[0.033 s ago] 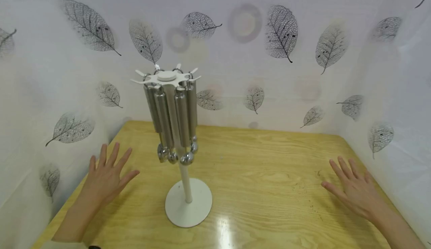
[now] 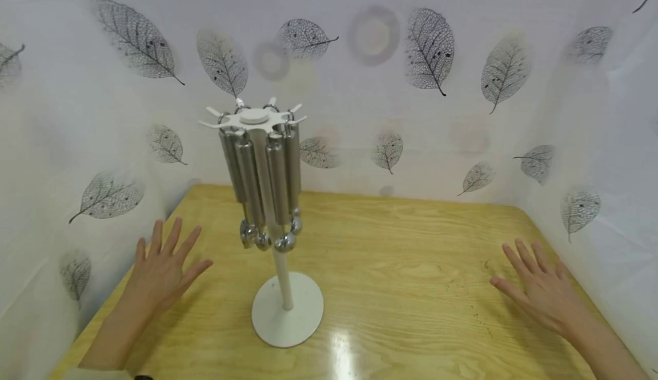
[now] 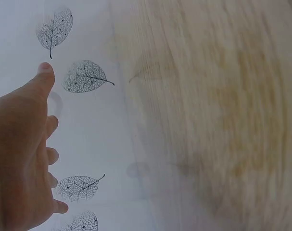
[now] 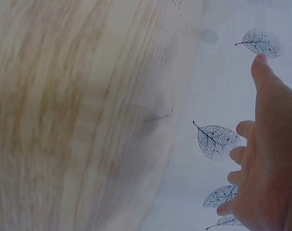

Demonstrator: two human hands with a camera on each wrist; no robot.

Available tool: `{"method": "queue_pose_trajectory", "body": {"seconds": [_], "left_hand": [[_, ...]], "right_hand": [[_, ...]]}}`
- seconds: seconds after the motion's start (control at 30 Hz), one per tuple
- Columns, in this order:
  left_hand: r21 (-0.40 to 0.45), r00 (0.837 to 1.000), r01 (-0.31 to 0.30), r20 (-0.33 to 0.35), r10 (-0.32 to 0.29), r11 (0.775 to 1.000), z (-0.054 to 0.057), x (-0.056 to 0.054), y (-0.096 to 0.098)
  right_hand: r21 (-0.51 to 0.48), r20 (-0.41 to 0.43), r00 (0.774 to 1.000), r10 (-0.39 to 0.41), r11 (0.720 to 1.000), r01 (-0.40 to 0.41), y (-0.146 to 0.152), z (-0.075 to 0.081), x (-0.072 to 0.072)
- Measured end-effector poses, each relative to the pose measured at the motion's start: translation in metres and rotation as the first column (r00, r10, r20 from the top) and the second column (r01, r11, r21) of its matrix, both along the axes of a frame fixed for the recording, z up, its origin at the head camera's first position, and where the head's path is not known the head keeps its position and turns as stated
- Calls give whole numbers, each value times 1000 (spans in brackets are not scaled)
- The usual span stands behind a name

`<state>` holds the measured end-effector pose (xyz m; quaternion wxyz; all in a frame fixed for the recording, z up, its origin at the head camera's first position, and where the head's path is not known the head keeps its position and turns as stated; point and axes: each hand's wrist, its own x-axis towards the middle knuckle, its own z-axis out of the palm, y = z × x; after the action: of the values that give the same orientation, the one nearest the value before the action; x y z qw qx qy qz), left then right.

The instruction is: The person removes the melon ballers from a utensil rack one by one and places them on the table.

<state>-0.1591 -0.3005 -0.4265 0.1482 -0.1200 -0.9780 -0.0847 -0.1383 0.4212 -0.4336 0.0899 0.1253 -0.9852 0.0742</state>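
Note:
A white utensil stand (image 2: 288,326) with a round base is upright on the table, left of the middle. From its star-shaped top hang several utensils with thick silver handles (image 2: 278,183); shiny rounded metal ends (image 2: 285,242) point downward, and their exact kind I cannot tell. To the left of the stand is my left hand (image 2: 160,280), fingers spread and nothing in it. My right hand (image 2: 547,294) is far off at the right side of the table, also spread and holding nothing. Both wrist views show the left hand (image 3: 23,154) and right hand (image 4: 273,149) with thumbs extended.
The wooden table (image 2: 411,266) has light yellow grain and a bright reflection near its front. White curtain-like sheets (image 2: 349,94) printed with dark leaves enclose it at the back and on both sides, close to each hand.

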Motion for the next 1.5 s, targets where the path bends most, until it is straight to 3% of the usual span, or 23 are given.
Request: {"method": "queue_pose_trajectory", "body": {"seconds": [0.47, 1.0, 1.23, 1.5], "left_hand": [[-13, 1000, 8, 15, -8, 1000, -1, 4, -4], [-11, 1000, 19, -22, -20, 1000, -3, 8, 1], [-31, 999, 10, -51, -11, 999, 3, 11, 1], [-3, 999, 4, -34, -5, 1000, 9, 11, 0]], "right_hand": [[-20, -15, 1000, 0, 1000, 0, -3, 1, 0], [-23, -3, 1000, 6, 1000, -6, -11, 7, 1], [-31, -2, 1000, 15, 999, -15, -18, 13, -2], [-85, -4, 999, 41, 996, -41, -22, 17, -1]]}}
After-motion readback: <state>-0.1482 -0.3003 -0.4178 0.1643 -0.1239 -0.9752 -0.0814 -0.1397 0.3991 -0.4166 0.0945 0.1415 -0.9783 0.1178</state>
